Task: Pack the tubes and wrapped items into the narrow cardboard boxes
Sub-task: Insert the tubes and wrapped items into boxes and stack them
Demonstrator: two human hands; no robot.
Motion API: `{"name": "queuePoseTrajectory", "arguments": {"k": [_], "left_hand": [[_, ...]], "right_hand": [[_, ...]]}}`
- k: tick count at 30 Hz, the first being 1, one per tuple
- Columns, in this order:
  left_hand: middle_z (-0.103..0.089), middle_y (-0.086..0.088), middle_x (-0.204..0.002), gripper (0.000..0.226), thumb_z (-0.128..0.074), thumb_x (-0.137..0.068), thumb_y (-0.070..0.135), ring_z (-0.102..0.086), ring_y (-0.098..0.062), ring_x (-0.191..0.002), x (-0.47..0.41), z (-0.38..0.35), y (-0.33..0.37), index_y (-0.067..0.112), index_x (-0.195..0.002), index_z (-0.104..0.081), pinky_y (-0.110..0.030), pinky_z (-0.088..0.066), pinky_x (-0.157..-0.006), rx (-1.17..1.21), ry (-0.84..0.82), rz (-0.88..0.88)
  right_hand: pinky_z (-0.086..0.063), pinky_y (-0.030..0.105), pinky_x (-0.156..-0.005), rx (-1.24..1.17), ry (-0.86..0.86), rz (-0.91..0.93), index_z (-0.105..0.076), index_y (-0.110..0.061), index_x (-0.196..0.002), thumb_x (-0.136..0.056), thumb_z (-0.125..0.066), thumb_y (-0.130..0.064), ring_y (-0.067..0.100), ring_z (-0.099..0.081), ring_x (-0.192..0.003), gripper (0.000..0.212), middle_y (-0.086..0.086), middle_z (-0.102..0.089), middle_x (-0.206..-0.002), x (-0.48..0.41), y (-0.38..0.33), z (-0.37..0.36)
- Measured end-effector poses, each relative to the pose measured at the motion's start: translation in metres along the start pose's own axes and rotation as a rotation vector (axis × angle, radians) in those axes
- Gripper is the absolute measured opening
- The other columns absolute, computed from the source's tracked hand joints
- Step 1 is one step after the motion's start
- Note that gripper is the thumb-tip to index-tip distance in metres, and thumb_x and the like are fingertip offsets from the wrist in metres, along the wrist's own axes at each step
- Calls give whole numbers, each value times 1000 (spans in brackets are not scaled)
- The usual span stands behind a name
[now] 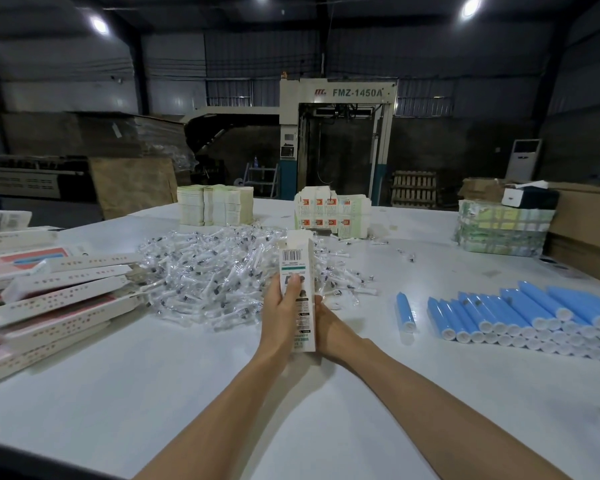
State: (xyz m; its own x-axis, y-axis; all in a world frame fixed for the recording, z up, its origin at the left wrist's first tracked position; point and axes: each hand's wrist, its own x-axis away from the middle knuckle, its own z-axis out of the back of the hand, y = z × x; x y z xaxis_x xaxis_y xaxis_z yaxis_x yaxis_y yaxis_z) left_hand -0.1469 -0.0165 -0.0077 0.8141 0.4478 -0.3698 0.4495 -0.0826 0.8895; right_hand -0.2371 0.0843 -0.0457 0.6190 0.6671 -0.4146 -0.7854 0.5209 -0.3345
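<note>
Above the worktop [160,393], my grip, left hand [282,318] and right hand [330,328], wrapped the narrow box [296,268]; oversqueezing could buckle it.

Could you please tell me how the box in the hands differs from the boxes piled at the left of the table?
The held box stands on end, gripped by the left hand and right hand; the piled boxes lie flat and overlapping on the table. The held box shows a barcode and black print; the piled boxes show red print and pink sides. Both are long, narrow white cartons.
</note>
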Motion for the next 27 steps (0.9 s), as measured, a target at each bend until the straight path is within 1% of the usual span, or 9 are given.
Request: {"name": "queuePoseTrajectory", "arguments": {"k": [2,4,5,8,11,13,17,22,27], "left_hand": [[-79,-8,-112,21,-58,-111,33,-80,-25,-94,1,-2,0,29,-128,-69,-39,-64,-83,29,12,6],[-77,-10,-117,25,-59,-111,34,-79,-29,-99,1,-3,-1,27,-133,-68,-44,-64,-89,44,22,15],[-77,-10,-117,24,-59,-111,34,-79,-28,-99,1,-3,-1,27,-132,-69,-42,-64,-87,50,27,15],[-78,-8,-115,18,-58,-111,33,-78,-26,-99,-1,0,-1,30,-124,-70,-41,-64,-88,29,16,5],[-77,-12,-115,19,-57,-112,33,-76,-35,-103,-3,3,0,27,-124,-69,-55,-62,-93,9,-16,16],[-75,-14,-115,20,-56,-112,33,-74,-38,-105,-3,2,0,25,-126,-68,-55,-62,-92,-1,-34,12],[-77,-5,-108,18,-55,-112,32,-76,-31,-100,-1,2,-1,27,-122,-69,-39,-63,-83,2,-56,15],[-80,2,-93,19,-54,-113,30,-79,-22,-79,5,1,2,22,-127,-65,-28,-60,-63,38,-104,46],[-81,2,-102,24,-56,-112,36,-81,-27,-88,11,-4,2,24,-130,-65,-29,-63,-67,31,-173,100]], "right_hand": [[-55,25,-85,-54,8,-33,-70,-30,-110,-101,-66,-19,11,-69,-91,16,-1,-71,-100,2,-14,-1],[-57,25,-58,-536,114,-165,-75,-24,-75,-109,-53,-31,14,-69,-60,40,1,-68,-68,-4,-22,-3],[-56,26,-53,-651,105,-182,-73,-20,-72,-110,-49,-33,17,-69,-55,47,3,-67,-64,-4,-25,-4],[-57,26,-57,-458,178,-202,-74,-17,-89,-111,-48,-29,18,-73,-64,36,4,-74,-74,2,-31,4],[-59,25,-64,-437,193,-212,-71,-35,-103,-112,-44,-35,15,-75,-73,28,1,-76,-85,4,-19,13],[-60,26,-69,-528,233,-293,-63,-45,-113,-111,-46,-37,12,-71,-72,19,-3,-73,-83,5,-13,19],[-60,40,-84,-512,318,-379,-66,-17,-110,-100,-69,-13,22,-72,-88,11,5,-74,-91,11,1,32],[-50,19,-71,-581,480,-402,-75,-17,-100,-104,-63,-17,2,-62,-69,13,-9,-71,-77,26,14,63],[-59,31,-75,-757,667,-381,-69,-8,-104,-106,-59,-15,23,-71,-78,12,11,-76,-88,49,21,109]]}}
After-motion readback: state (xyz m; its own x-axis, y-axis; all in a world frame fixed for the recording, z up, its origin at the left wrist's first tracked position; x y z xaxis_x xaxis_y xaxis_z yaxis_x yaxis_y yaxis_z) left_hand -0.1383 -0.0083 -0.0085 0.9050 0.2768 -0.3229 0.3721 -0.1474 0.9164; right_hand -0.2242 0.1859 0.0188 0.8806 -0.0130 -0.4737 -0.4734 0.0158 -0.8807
